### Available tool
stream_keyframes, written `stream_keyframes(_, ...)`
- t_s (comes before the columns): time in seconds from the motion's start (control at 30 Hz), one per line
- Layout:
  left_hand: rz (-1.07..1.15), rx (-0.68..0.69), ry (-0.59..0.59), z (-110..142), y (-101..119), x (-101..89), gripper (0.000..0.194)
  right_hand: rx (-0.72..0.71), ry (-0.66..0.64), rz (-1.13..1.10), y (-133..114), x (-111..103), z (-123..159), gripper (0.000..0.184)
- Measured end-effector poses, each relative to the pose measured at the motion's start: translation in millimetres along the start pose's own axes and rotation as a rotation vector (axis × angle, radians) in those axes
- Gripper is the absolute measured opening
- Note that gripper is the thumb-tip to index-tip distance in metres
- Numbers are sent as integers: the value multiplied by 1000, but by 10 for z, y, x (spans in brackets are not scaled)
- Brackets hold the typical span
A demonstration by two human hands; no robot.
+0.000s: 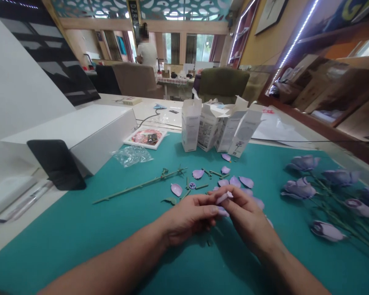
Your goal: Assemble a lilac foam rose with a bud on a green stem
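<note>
Lilac petal, pinched at the fingertips of the right hand, slants up rightward over the teal mat, its lower end just beside the loosely curled left hand.

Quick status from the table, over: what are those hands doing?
Right hand pinching a lilac petal; left hand close beside it. Loose petals and a green stem ahead on the teal mat.

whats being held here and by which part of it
The right hand pinches a pale lilac artificial petal near one end, between thumb and fingertips. The left hand is right beside it; whether it holds anything cannot be told.
</note>
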State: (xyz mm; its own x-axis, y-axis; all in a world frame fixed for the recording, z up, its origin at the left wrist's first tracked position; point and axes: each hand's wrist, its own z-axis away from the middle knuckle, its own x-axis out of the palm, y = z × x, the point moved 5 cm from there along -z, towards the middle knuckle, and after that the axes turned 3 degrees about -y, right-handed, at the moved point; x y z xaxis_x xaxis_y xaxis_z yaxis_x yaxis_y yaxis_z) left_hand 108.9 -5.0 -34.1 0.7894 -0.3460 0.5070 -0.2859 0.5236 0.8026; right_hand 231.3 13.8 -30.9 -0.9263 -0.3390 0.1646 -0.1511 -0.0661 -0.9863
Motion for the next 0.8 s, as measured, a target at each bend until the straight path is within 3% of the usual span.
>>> stream_keyframes(0.1, -58, 70, 25, -2, 41, -11, 32, -23, -11, -6, -17, 15, 3, 18)
stream_keyframes(0.27, -136, 156, 94, 14, 106, -94, 32, -237, 27, 328, -212, -24, 38, 8)
stream_keyframes(0.4, -243, 225, 155, 54, 217, -161, 32, -241, -84, 495, -319, 5, 74, 19)
stream_keyframes(0.47, -307, 240, 182, 77, 266, -174, 29, -233, -101, 513, -339, 0, 82, 21)
stream_keyframes(0.6, -390, 269, 197, 108, 309, -155, 27, -262, -1, 534, -339, -58, 83, 17)
stream_keyframes(0.8, -478, 397, 199, 151, 349, -106, 30, -129, 65, 305, -257, -77, 69, 21)
